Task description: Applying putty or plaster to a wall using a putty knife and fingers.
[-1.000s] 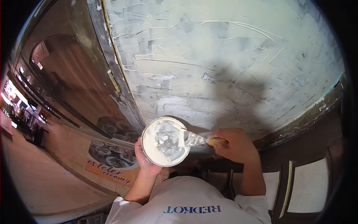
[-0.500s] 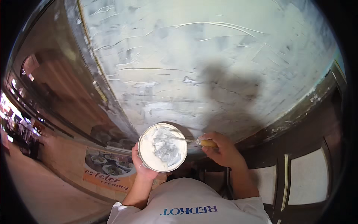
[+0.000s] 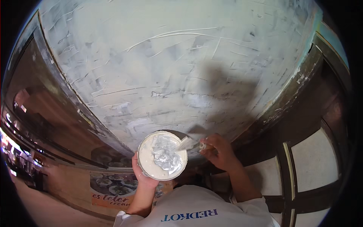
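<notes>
Putty tub (image 3: pixel 162 156), cupped from below in the left hand (image 3: pixel 143 178) just under the plastered wall (image 3: pixel 181 68), could easily tip and slop, since the right hand (image 3: pixel 221 151) grips a putty knife (image 3: pixel 188 143) digging over its rim.

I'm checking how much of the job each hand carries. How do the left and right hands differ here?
The left hand cups the round white tub of putty from below, while the right hand grips the handle of a putty knife. The left sits under the tub, mostly hidden; the right is in plain view beside it. The left holds the tub level; the right angles the blade over its rim. Both are bare and raised near the plastered wall.
</notes>
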`<state>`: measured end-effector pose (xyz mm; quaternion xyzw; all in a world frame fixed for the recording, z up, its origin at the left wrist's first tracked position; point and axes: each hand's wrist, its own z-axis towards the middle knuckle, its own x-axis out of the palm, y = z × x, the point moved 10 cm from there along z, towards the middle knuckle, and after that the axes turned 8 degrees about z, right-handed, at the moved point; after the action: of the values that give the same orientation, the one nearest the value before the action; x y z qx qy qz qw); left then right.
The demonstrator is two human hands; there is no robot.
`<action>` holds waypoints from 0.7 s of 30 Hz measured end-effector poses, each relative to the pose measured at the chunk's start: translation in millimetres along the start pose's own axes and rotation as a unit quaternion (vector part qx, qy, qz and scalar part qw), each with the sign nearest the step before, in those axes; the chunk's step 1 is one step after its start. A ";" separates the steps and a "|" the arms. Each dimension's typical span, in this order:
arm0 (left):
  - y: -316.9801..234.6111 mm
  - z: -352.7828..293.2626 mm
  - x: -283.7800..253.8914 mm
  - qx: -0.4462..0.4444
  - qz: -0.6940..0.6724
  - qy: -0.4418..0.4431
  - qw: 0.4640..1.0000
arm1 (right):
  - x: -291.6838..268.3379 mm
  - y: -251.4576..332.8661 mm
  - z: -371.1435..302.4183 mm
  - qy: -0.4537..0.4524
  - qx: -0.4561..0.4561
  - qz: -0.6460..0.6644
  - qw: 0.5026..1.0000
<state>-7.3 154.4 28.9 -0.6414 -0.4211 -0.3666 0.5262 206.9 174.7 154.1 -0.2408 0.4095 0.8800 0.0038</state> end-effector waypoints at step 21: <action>-4.8 -4.0 4.3 0.008 0.026 0.024 0.999 | -88.9 25.5 29.8 -0.156 -0.009 -0.191 0.969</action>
<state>-10.3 151.5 35.3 -0.6391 -0.3945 -0.3641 0.5508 267.8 196.2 226.7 -0.1744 0.3423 0.8932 0.2338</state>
